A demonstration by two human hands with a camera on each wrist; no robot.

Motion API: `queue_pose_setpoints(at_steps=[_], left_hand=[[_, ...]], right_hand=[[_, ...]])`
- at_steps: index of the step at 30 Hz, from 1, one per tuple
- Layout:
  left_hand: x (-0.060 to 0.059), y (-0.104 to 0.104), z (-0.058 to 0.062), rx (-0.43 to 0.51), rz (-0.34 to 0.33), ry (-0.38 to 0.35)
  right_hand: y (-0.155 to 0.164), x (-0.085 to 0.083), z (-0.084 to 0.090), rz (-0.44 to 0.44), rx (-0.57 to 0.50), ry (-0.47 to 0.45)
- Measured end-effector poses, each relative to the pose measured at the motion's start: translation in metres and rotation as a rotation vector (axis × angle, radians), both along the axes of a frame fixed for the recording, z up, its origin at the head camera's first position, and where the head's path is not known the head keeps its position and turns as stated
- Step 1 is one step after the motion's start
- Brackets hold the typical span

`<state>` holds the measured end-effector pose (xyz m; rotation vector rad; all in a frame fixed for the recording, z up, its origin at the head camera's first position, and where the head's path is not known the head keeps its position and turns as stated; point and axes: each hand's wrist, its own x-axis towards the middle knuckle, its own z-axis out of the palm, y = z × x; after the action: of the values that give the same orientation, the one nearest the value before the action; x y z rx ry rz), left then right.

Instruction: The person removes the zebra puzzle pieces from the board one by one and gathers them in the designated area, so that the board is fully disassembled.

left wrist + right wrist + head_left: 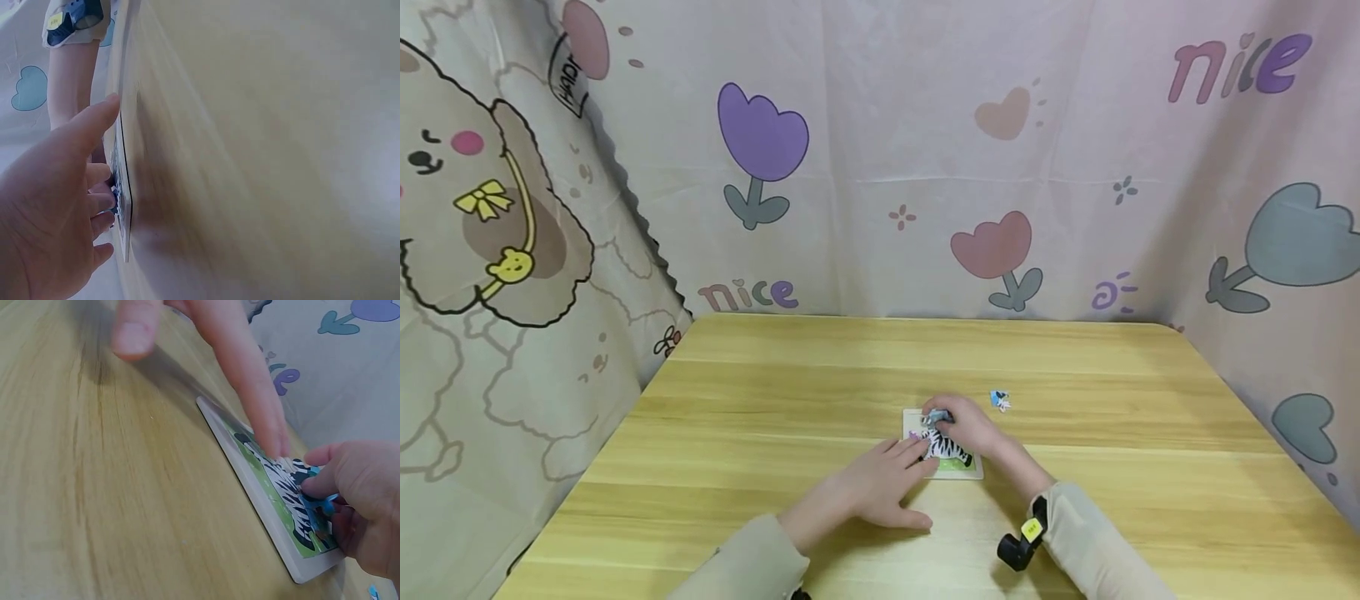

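A small zebra jigsaw puzzle (967, 476) with a pale border lies flat on the table. My left hand (887, 485) comes over its left side, fingers extended and their tips on or just above the zebra picture; the thumb is spread away. At the puzzle's upper part, my right hand (968, 427) pinches a blue puzzle piece (322, 505) between thumb and fingers, low over the board. The right fingers partly hide that piece and the board's upper right corner. Behind the right hand, a loose blue-and-white puzzle piece (1000, 401) lies on the tabletop.
The wooden table (760, 383) runs back to a patterned curtain (880, 167), which also hangs along both sides. A black wrist camera (1019, 550) with a yellow label is strapped at the right cuff.
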<state>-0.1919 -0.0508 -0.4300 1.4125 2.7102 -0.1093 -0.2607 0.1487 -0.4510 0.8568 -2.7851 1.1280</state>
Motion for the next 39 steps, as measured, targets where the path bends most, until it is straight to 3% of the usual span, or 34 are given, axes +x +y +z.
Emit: queue_pose_setpoints(at_steps=[10,22,30,39], left_hand=[[-0.005,0.008,0.004,-0.057,0.011,-0.043],[-0.004,0.009,0.007,-0.07,-0.004,-0.017],[-0.005,0.009,0.007,-0.075,-0.002,-0.008],[-0.006,0.011,0.005,-0.083,-0.006,0.002]], right_hand=[[0.002,-0.001,-0.001,0.012,-0.016,-0.032],[0.002,-0.007,0.01,0.013,-0.01,-0.179],[-0.001,-0.009,0.014,-0.024,0.018,-0.195],[0.003,-0.012,0.011,-0.06,-0.081,-0.279]])
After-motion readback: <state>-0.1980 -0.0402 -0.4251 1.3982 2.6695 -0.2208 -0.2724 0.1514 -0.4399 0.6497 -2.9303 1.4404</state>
